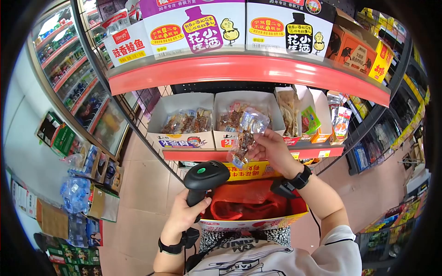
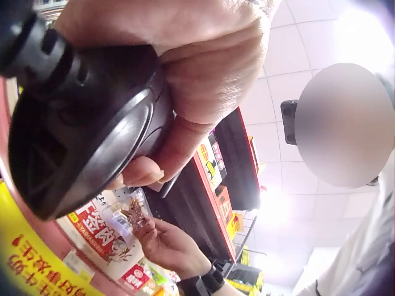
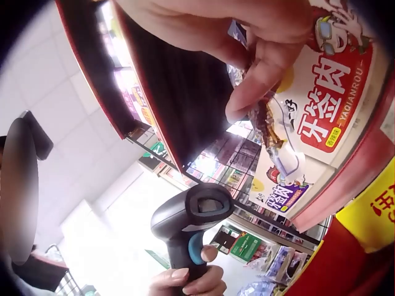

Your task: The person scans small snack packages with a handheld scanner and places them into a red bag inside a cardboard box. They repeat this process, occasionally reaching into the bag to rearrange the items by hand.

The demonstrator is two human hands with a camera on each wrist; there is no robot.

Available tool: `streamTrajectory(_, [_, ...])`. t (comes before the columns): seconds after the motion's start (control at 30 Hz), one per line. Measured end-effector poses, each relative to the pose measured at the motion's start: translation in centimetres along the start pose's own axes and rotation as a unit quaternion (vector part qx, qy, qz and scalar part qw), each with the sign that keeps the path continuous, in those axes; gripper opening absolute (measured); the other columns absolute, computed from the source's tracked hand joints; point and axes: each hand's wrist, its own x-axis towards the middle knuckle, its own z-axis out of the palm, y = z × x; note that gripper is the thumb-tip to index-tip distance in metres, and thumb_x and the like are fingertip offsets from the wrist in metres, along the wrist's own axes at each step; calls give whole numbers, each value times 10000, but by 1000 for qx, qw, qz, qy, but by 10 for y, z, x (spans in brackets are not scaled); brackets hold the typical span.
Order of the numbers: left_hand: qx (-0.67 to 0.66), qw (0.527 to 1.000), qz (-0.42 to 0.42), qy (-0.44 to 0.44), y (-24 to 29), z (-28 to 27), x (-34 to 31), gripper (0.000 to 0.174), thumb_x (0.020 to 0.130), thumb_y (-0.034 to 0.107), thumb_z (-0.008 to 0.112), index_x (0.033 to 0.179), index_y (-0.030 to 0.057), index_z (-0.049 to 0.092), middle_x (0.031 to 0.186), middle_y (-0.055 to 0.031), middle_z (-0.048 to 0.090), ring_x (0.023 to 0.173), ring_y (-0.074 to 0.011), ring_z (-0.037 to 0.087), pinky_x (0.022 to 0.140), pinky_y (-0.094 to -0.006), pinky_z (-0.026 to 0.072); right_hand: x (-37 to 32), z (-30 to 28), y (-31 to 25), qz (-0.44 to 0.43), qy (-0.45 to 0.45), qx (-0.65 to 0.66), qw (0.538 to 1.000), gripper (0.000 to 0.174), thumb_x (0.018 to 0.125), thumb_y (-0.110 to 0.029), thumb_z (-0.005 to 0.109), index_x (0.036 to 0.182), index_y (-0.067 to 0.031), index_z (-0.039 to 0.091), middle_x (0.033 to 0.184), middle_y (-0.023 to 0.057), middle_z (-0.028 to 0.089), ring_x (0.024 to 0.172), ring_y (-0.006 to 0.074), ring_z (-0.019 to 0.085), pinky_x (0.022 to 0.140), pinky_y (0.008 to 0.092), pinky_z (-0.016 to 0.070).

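In the head view the left hand [image 1: 183,214] grips the handle of a black barcode scanner [image 1: 206,177], its head raised over the left end of an open box. The right hand [image 1: 271,149] pinches a clear snack packet [image 1: 251,133] with brown pieces inside, in front of a white carton [image 1: 223,141] of similar packets. In the right wrist view the packet [image 3: 271,132] hangs between thumb and fingers, and the scanner [image 3: 191,216] shows its window and blue-green trigger. The left wrist view shows the scanner [image 2: 92,129] close up.
A second white carton [image 1: 182,141] stands on the lower shelf at left, other snack boxes at right. The upper shelf's red edge [image 1: 248,73] runs above the hands. Below them, a box [image 1: 258,224] holds a red bag [image 1: 248,198].
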Motion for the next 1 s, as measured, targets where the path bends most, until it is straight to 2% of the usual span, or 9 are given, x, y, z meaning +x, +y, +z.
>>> streamTrajectory(0.47, [6,1000,-13,-8,1,0,-1,200,795,78,656,968,19,574,714,-7,563,581,-71,514,532,-223,419,1,3,7,-8,-4,9,1000,123,918,-155,497,905,-36,470,744,95,585,628,191,648,570,269,532])
streamTrajectory(0.67, [9,1000,-23,-3,1,0,-1,201,796,84,657,964,15,573,708,-6,563,582,-72,515,532,-225,421,1,2,8,-7,-16,6,1000,121,920,-154,490,918,-34,473,779,97,593,628,184,647,575,265,532])
streamTrajectory(1.0, [21,1000,-11,-4,2,-2,-2,172,796,77,659,924,20,559,720,-3,551,581,-75,515,532,-229,424,2,2,9,-13,-4,6,1000,118,929,-157,471,905,-43,456,766,111,607,640,213,655,581,286,532])
